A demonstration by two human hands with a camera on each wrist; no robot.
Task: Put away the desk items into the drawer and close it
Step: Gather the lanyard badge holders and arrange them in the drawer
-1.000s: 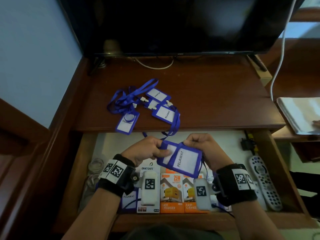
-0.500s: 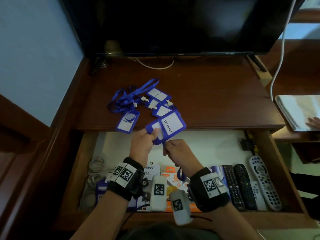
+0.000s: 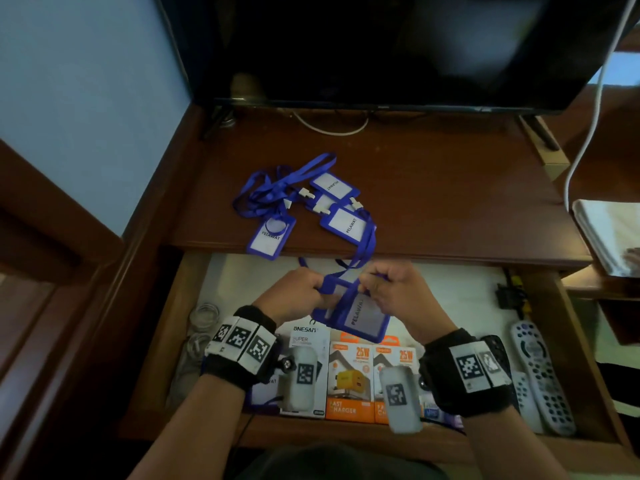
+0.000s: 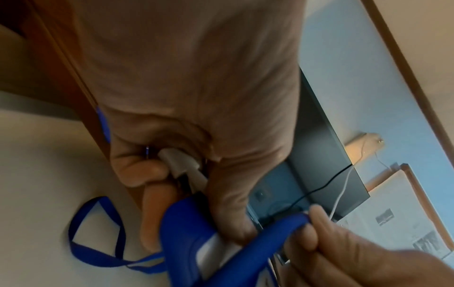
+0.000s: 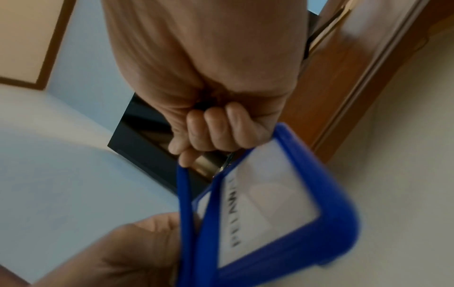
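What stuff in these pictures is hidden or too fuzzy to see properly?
- Boxes in the drawer: in the head view, the wrists and their cameras cover parts of the charger boxes.
- Held badge holder: its lettering is smeared by blur in the right wrist view.
- Left hand: in the left wrist view the palm hides what its curled fingers pinch.
- Papers: cut off by the right edge of the head view.

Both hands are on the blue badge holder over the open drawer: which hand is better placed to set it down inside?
Probably the right hand: it pinches the badge holder at its top, card hanging; the left hand grips its clip end.
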